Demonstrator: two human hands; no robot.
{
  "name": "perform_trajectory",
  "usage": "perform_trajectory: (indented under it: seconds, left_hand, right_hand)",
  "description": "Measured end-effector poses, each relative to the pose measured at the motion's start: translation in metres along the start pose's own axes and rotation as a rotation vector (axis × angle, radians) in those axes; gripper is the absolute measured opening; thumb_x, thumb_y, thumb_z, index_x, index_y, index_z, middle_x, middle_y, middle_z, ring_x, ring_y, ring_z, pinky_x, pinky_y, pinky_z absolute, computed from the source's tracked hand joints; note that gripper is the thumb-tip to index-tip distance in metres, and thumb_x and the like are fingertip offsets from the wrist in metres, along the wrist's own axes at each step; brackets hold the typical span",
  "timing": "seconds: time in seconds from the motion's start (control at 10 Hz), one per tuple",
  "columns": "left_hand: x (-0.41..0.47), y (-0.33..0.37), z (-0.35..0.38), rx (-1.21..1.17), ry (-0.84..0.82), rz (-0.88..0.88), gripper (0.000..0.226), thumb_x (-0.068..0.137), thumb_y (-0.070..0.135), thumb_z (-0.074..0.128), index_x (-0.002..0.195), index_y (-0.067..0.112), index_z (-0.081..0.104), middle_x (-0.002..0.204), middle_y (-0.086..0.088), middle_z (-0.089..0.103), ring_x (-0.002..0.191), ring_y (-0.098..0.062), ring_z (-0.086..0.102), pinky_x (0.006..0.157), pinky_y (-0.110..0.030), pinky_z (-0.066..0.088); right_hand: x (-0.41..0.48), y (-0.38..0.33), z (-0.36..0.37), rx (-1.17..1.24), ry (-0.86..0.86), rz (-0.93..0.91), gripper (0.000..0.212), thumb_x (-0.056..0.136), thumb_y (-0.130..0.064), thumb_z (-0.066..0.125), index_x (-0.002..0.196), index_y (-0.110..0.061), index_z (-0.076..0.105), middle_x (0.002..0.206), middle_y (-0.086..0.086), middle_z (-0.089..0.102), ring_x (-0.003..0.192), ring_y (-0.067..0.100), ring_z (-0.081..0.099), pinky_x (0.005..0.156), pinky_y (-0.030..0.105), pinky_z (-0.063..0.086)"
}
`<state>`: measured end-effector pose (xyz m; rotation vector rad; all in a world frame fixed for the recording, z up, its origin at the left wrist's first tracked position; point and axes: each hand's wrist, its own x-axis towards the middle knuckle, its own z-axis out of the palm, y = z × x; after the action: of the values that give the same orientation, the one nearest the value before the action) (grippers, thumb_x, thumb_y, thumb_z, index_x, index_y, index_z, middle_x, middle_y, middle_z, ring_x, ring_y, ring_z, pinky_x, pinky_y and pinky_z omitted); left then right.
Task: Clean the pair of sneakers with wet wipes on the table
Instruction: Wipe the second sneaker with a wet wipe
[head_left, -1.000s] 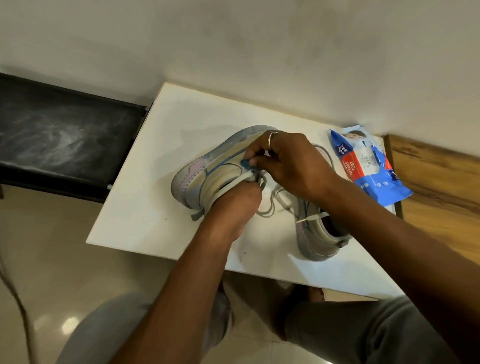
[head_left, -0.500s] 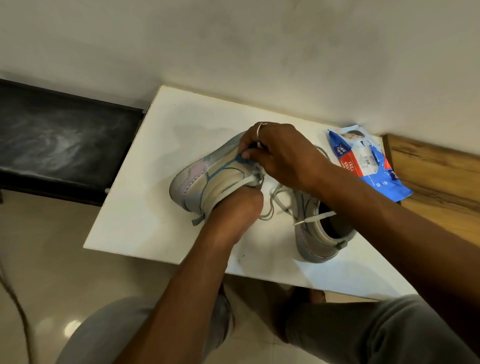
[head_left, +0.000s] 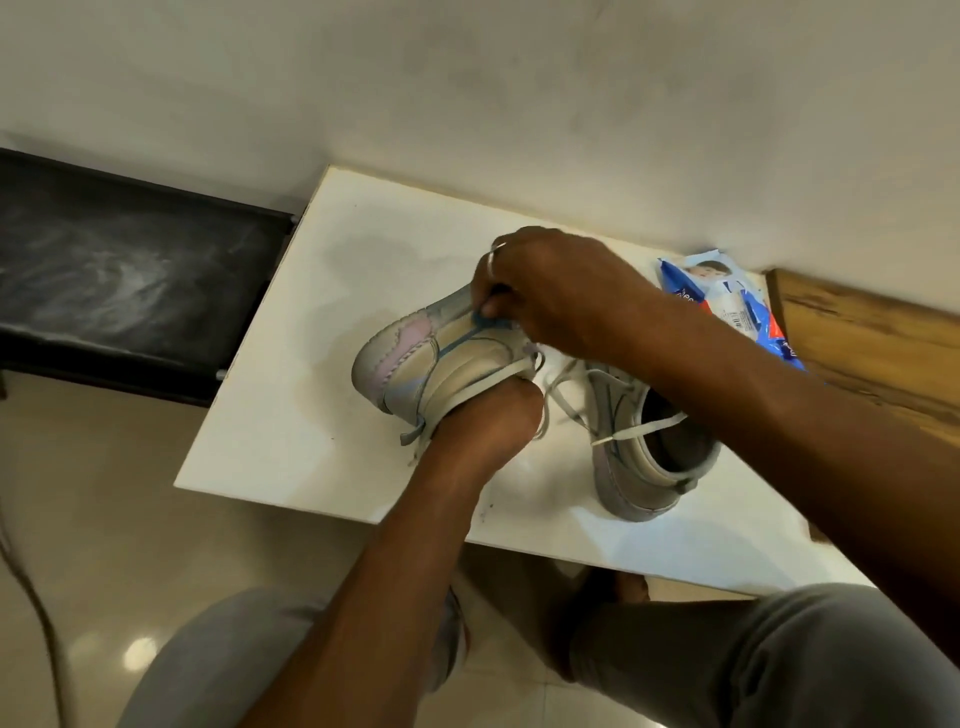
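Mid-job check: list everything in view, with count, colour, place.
held sneaker: 1, grey-beige with pink, tipped sideways over mid-table
standing sneaker: 1, grey-beige, upright to its right
wipes pack: 1, blue-red, table's far right corner
table: 1, white, centre of view
bench: 1, black, left of table
wooden surface: 1, brown, right of table
cable: 1, dark, lower left
left hand: 1, grips held sneaker's opening
right hand: 1, ringed, pinches held sneaker's upper

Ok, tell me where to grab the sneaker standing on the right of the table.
Grip the standing sneaker by its heel collar, coming from above on the near side: it sits upright on its sole, opening up, heel toward the person. Thumb inside, fingers behind the heel.
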<state>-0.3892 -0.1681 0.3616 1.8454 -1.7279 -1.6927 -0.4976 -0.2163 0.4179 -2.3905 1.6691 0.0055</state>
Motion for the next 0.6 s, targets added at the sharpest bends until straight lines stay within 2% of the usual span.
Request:
perform_trajectory:
  seconds: [0.1, 0.2, 0.3, 0.4, 0.5, 0.6]
  left_hand:
    - [-0.007, 0.004, -0.001, -0.072, -0.01, -0.065, 0.04, 0.103, 0.016, 0.027, 0.119, -0.008, 0.054, 0.124, -0.026, 0.055, 0.115, -0.039, 0.052, 0.094, -0.046, 0.041]
    - [0.011, 0.004, 0.002, -0.295, 0.032, -0.116, 0.036, 0.102, 0.017, 0.034, 0.126, -0.003, 0.052, 0.131, -0.022, 0.052, 0.121, -0.036, 0.049, 0.102, -0.043, 0.04]
    - [0.014, 0.006, -0.008, -0.624, 0.13, -0.115, 0.022, 0.087, 0.014, 0.054, 0.104, 0.01, 0.068, 0.106, -0.017, 0.067, 0.096, -0.031, 0.063, 0.085, -0.044, 0.052]
    - [0.012, 0.006, -0.022, -0.901, 0.136, -0.045, 0.025, 0.075, 0.003, 0.053, 0.092, 0.009, 0.071, 0.099, -0.02, 0.071, 0.097, -0.039, 0.067, 0.086, -0.05, 0.052]
    - [0.016, 0.005, -0.032, -1.109, 0.081, -0.036, 0.028, 0.07, -0.001, 0.054, 0.095, 0.001, 0.068, 0.105, -0.024, 0.068, 0.101, -0.043, 0.064, 0.091, -0.052, 0.048]
    - [0.018, 0.005, -0.04, -1.121, 0.084, -0.037, 0.028, 0.078, 0.003, 0.054, 0.106, 0.001, 0.06, 0.105, -0.015, 0.064, 0.094, -0.03, 0.065, 0.087, -0.041, 0.052]
  right_hand:
    - [-0.003, 0.024, 0.001, 0.076, 0.014, 0.154, 0.014, 0.09, -0.02, 0.063, 0.099, -0.028, 0.07, 0.098, -0.011, 0.064, 0.094, 0.014, 0.059, 0.082, 0.037, 0.051]
    - [-0.014, 0.024, 0.005, 0.208, 0.127, 0.218, 0.013, 0.091, -0.02, 0.063, 0.097, -0.028, 0.07, 0.092, -0.014, 0.064, 0.083, 0.005, 0.058, 0.076, 0.026, 0.049]
    - [-0.037, 0.021, 0.003, 0.41, 0.378, 0.331, 0.012, 0.092, -0.018, 0.062, 0.096, -0.025, 0.071, 0.086, -0.016, 0.065, 0.077, -0.008, 0.056, 0.066, 0.005, 0.038]
    - [-0.059, 0.018, 0.007, 0.596, 0.52, 0.419, 0.011, 0.092, -0.019, 0.064, 0.099, -0.025, 0.071, 0.087, -0.014, 0.069, 0.08, -0.001, 0.062, 0.065, 0.004, 0.04]
    - [-0.059, 0.016, 0.02, 0.543, 0.454, 0.44, 0.016, 0.092, -0.025, 0.066, 0.107, -0.027, 0.069, 0.087, -0.012, 0.067, 0.078, 0.005, 0.06, 0.062, 0.005, 0.038]
    - [-0.049, 0.014, 0.027, 0.478, 0.423, 0.438, 0.023, 0.092, -0.024, 0.066, 0.114, -0.026, 0.068, 0.092, -0.013, 0.065, 0.077, 0.002, 0.058, 0.065, 0.002, 0.039]
